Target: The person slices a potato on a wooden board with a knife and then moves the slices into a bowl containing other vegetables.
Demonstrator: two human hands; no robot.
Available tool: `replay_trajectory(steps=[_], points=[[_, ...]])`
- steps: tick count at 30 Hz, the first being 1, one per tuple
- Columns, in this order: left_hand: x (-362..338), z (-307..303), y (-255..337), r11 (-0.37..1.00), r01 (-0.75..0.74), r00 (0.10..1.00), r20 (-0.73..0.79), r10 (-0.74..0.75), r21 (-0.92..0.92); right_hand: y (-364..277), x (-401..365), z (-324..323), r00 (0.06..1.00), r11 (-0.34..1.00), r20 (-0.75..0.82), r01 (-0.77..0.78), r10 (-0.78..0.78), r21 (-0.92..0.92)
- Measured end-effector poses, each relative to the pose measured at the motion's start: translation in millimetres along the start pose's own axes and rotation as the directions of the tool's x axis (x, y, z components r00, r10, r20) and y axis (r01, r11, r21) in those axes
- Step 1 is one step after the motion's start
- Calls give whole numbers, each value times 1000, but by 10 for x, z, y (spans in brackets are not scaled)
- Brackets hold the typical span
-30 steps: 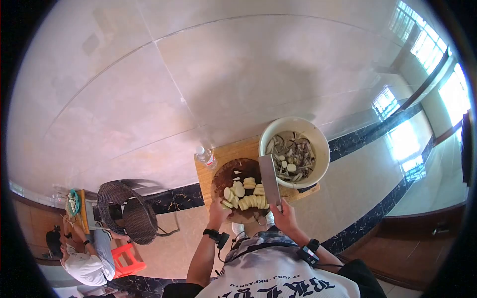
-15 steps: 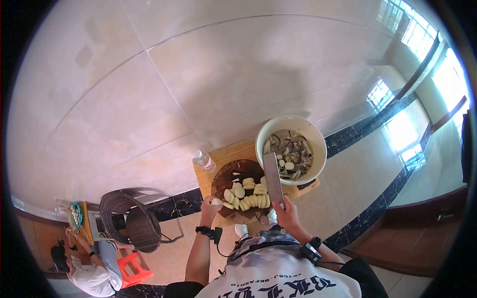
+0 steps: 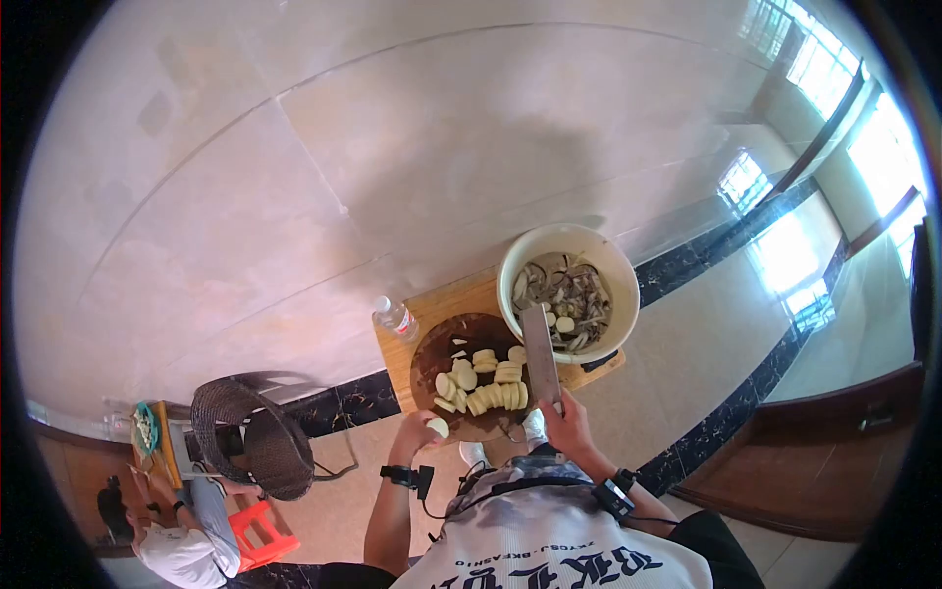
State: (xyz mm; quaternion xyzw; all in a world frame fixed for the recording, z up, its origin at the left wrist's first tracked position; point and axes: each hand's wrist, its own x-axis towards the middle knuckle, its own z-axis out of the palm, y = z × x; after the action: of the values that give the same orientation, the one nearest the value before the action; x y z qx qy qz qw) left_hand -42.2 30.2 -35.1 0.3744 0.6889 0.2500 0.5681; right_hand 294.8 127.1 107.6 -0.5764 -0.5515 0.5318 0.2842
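At the near left edge of the dark round chopping board (image 3: pixel 432 346), my left hand (image 3: pixel 414 433) is closed around a pale round vegetable piece (image 3: pixel 439 427). My right hand (image 3: pixel 568 424) grips a cleaver (image 3: pixel 540 346) by its handle. Its broad blade points away from me, over the board's right edge, and overlaps the rim of a white tub (image 3: pixel 628 304). Pale vegetable slices (image 3: pixel 498 396) lie on the board in rows and loose groups. Inside the tub are greyish cut strips (image 3: pixel 574 294) and a few pale round slices (image 3: pixel 564 324).
A clear plastic bottle (image 3: pixel 394 318) stands on the wooden table (image 3: pixel 451 296) at the back left. Further left are a dark wicker chair (image 3: pixel 280 452) and a person (image 3: pixel 186 550) by a red stool (image 3: pixel 263 535), working over a small table with a green dish (image 3: pixel 146 427).
My left hand has turned and shifted slightly right and down with the pale piece. The whole view has moved slightly; my right hand still has the cleaver in nearly the same pose.
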Motion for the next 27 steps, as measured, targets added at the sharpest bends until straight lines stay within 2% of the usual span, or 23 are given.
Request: replay_trajectory(steps=[3, 4, 7, 10, 13, 16, 19, 22, 25, 27], points=[[-59, 240, 168, 978, -3, 994, 107, 26, -208, 33, 8, -26, 999, 997, 12, -34, 35, -71], [-62, 356, 124, 960, -157, 986, 12, 164, -232, 119, 30, -5, 1000, 995, 9, -20, 21, -100], [37, 505, 51, 984, -111, 984, -125, 129, 140, 60, -1, 15, 1000, 994, 22, 20, -18, -107], [78, 583, 32, 996, -79, 958, -275, 84, 31, 17, -16, -7, 1000, 992, 25, 0, 3, -123], [28, 571, 179, 955, -22, 908, -394, 144, 297, 34, -14, -12, 1000, 991, 8, -13, 15, -136], [72, 501, 165, 951, 3, 908, -399, 127, 310, 90, -5, -24, 1000, 995, -3, 22, -22, -93], [-11, 476, 436, 942, 72, 855, -506, 112, 329, 148, 24, -54, 1000, 995, -4, 3, -4, -101], [86, 491, 520, 881, -222, 761, -491, 425, 418, 137, 22, -44, 1000, 996, 4, -20, 21, -81], [32, 541, 814, 888, -60, 846, -449, 287, 455, 7, -13, -60, 1000, 994, -5, -6, 6, -106], [65, 626, 815, 786, -118, 804, -406, 435, 607, -6, -16, -67, 1000, 992, -14, 12, -14, -126]])
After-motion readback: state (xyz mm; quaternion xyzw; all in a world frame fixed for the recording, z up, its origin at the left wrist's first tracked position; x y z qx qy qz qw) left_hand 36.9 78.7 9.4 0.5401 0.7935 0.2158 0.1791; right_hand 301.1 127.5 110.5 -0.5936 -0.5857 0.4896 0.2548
